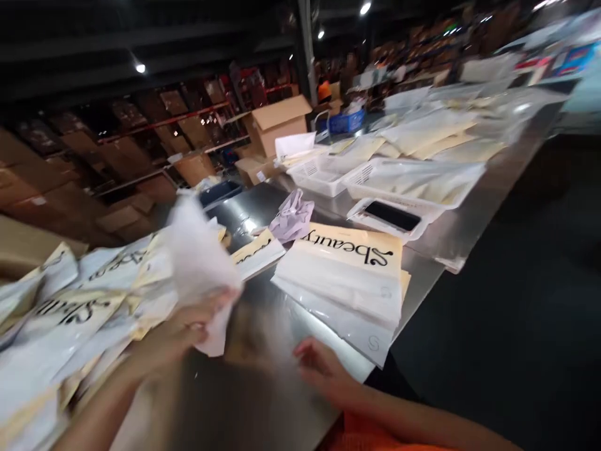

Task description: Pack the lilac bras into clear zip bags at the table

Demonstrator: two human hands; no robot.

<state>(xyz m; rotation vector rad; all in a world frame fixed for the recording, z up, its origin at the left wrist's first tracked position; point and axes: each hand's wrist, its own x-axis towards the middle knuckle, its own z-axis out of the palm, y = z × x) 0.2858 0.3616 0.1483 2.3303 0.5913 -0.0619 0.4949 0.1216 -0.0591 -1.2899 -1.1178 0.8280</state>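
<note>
My left hand [201, 319], smeared by motion, is closed on a blurred white plastic bag [197, 250] held up over the left part of the metal table [263, 376]. Whether anything is inside it I cannot tell. My right hand [322, 369] hovers low over the table's near edge, fingers loosely bent and apart, with nothing in them. Just beyond it lies a stack of packaging bags [342, 282] with cream tops and black "beauty" lettering. To the left, a heap of similar bags [79, 319] lies jumbled beside my left forearm.
A crumpled lilac bag [293, 216] lies behind the stack. A dark phone [392, 215] rests on a white tray beside white plastic baskets [413, 181]. More flat bags [422, 134] cover the far table. Cardboard boxes [277, 122] stand behind; the table's right edge drops to dark floor.
</note>
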